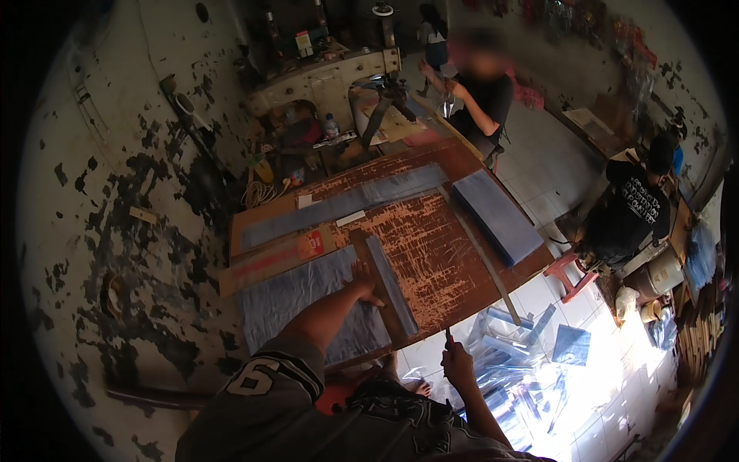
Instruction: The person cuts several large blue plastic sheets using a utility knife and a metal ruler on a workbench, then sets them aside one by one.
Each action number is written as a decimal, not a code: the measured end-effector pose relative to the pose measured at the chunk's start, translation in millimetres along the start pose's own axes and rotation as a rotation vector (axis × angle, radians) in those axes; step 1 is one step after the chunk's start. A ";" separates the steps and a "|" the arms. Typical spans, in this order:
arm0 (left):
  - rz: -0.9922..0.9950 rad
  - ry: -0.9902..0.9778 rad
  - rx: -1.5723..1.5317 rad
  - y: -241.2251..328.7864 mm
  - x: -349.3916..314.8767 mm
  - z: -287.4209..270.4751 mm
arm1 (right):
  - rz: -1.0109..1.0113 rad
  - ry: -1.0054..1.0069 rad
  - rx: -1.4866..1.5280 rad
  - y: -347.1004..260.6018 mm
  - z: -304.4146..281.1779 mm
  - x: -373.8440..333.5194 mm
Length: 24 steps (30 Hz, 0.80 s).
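The left hand (365, 282) lies flat, fingers spread, pressing on a long wooden straightedge board (382, 296) that runs from the middle of the scarred reddish-brown wooden worktop (431, 254) toward its near edge. Beside that board, on its left, lies a wide sheet of bluish clear plastic film (296, 300); the heel of the left hand sits at the seam between sheet and board. A narrow strip of the same bluish plastic (394, 286) lies along the board's right side, just beside the fingertips.

The right hand (457, 362) is closed in a fist around the handle of a small dark knife-like cutting tool (448, 336), whose tip points up at the near edge of the worktop, close to the board's near end; the blade itself is too small to make out.

Farther back on the worktop, beyond the board, lie a flat brown cardboard strip with a red patch (281, 258) and a long band of bluish plastic (346, 204). To the board's right lie a thin long wooden slat (481, 254) and a thick rectangular stack of bluish plastic sheets (496, 217). Below the worktop's near right corner, crumpled clear plastic offcuts (531, 362) lie on the white tiled floor (554, 177). Beyond the worktop, two other people sit working.
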<state>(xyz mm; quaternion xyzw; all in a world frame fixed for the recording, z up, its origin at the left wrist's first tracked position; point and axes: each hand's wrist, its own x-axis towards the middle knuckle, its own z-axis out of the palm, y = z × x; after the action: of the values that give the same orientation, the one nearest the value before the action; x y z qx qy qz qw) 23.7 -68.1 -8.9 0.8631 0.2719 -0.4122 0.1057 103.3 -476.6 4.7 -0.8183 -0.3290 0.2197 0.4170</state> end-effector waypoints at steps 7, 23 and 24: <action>0.000 0.121 -0.209 15.1 -13.9 0.9 | 0.224 -0.086 0.308 -32.2 -19.3 -4.2; -0.140 0.169 -0.371 0.0 -0.4 10.2 | -0.041 -0.171 0.043 -106.6 -6.6 72.1; -0.144 0.173 -0.373 3.5 -2.8 9.4 | -0.064 -0.172 0.042 -105.2 0.8 82.7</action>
<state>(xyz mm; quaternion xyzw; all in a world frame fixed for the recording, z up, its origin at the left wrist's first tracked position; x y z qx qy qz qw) 18.1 -75.8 -12.9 0.8391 0.4127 -0.2854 0.2100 122.3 -370.7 84.2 -0.7767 -0.3849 0.2825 0.4109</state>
